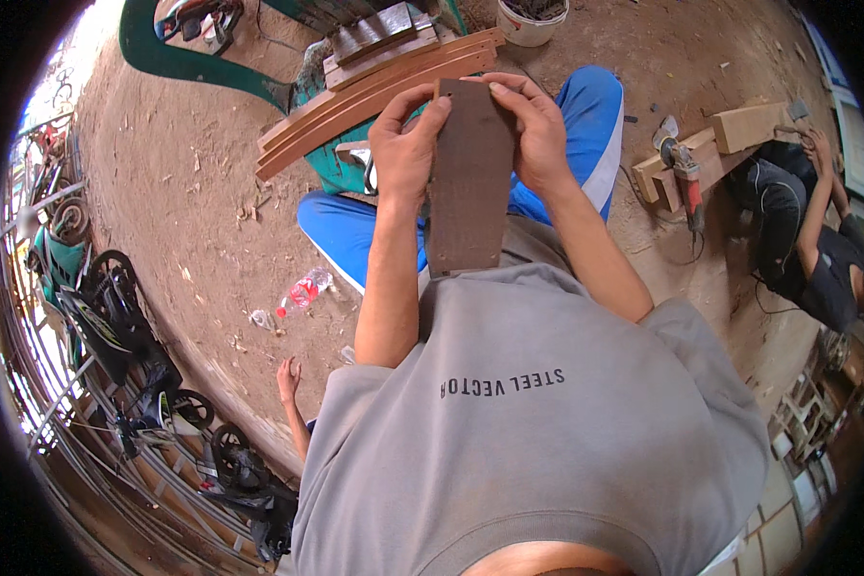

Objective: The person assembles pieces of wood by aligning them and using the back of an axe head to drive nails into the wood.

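Both my hands hold a long, flat, dark brown board upright in front of my chest. Its near end reaches down to my grey shirt. My left hand grips the far left edge, thumb on the face and fingers curled behind. On the opposite edge, my right hand pinches the top corner between thumb and fingers. Just beyond the board, reddish-brown wooden strips lie across a green plastic chair. A block with a shiny metal top rests beside those strips.
An angle grinder leans by pale timber beams at right, near a co-worker's hand. A plastic bottle lies on the dirt floor. At the far side stands a white bucket. Another person's hand shows at left, near parked motorbikes.
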A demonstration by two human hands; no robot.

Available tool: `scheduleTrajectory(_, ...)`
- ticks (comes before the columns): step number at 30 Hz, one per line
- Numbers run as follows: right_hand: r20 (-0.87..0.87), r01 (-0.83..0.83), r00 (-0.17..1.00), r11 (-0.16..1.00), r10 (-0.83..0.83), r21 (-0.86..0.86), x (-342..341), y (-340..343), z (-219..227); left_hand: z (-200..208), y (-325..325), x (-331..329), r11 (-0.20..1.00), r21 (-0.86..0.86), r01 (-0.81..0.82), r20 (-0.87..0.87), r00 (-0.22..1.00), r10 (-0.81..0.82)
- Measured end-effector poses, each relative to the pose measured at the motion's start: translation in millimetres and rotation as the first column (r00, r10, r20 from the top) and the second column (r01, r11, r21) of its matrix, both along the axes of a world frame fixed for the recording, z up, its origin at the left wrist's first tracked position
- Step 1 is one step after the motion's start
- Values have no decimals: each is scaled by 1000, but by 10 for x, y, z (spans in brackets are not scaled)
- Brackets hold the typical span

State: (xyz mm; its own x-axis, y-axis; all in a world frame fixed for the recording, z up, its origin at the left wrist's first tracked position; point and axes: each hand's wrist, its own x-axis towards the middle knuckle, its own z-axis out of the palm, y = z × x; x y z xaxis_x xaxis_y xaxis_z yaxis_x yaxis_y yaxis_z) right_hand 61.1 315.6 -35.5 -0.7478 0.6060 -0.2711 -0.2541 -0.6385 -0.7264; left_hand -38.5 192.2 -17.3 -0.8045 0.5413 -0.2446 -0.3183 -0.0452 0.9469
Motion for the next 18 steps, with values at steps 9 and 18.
scheduleTrajectory(9, 137, -67, 989, 993, 53, 97, -82, -107, -33, -14, -201, -106, 998, -58, 16, 63, 998, -12)
scheduleTrajectory(18, 133, -150, 984, 963, 122, 225, -99, -205, 74, 7, -372, -81, 995, 86, -47, -26, 998, 50)
